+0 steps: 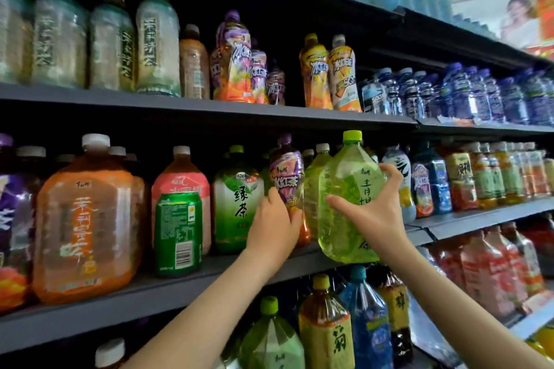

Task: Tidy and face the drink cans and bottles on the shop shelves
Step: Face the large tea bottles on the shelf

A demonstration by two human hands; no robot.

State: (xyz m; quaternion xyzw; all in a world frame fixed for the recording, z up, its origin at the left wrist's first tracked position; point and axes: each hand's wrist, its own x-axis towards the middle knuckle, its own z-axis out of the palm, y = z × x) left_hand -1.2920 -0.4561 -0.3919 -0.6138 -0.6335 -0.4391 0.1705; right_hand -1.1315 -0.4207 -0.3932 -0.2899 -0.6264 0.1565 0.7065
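Facing step, middle shelf (180, 287). Right hand (377, 213) grips the big green bottle (344, 189) at the shelf edge. Left hand (275, 219) grips the purple bottle (286, 174). Next, probably: seat the green bottle upright, label forward.

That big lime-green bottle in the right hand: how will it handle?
Probably heavy: the lime-green bottle looks full to its neck. Smooth plastic may slip where the right hand grips it. Wide base, likely stable once standing.

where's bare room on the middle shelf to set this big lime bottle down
Bare shelf front between the green can and the left hand, before the green tea bottle. On the upper shelf, a narrow gap between purple bottles and yellow bottles. Crowded right of the right hand's lime bottle.
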